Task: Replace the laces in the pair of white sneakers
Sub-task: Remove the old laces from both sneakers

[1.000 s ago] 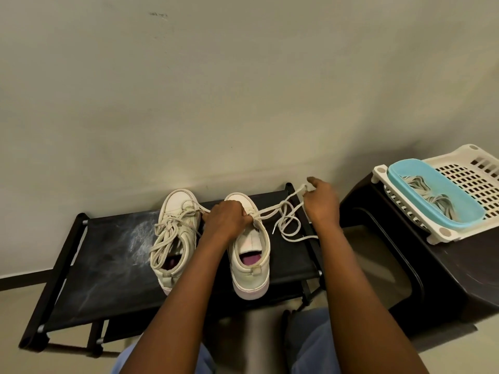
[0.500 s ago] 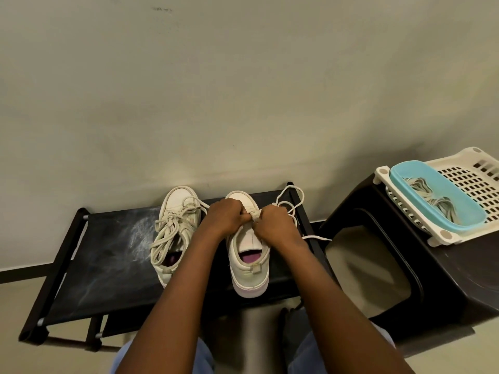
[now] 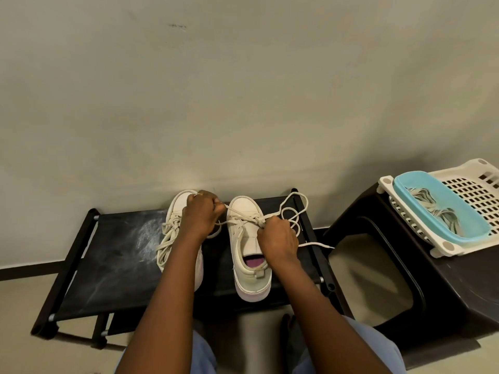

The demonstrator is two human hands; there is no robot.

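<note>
Two white sneakers stand toe-to-wall on a black rack (image 3: 113,255). The left sneaker (image 3: 172,225) carries a loose, bunched lace and is partly hidden by my left forearm. The right sneaker (image 3: 249,252) has a cream lace (image 3: 293,211) threaded near its toe, and the free length loops out to the right over the rack's edge. My left hand (image 3: 201,215) pinches one end of that lace, pulled taut to the left above the left sneaker. My right hand (image 3: 278,236) grips the lace at the right sneaker's eyelets.
A dark plastic stool (image 3: 405,279) stands to the right of the rack. On it sits a white perforated basket (image 3: 475,190) with a blue tray (image 3: 442,209) holding more laces (image 3: 432,203). A plain wall runs right behind the rack. My knees are at the bottom edge.
My left hand has moved left from the right sneaker's toe to over the left sneaker, drawing the lace taut. My right hand came in from the loose lace to the eyelets.
</note>
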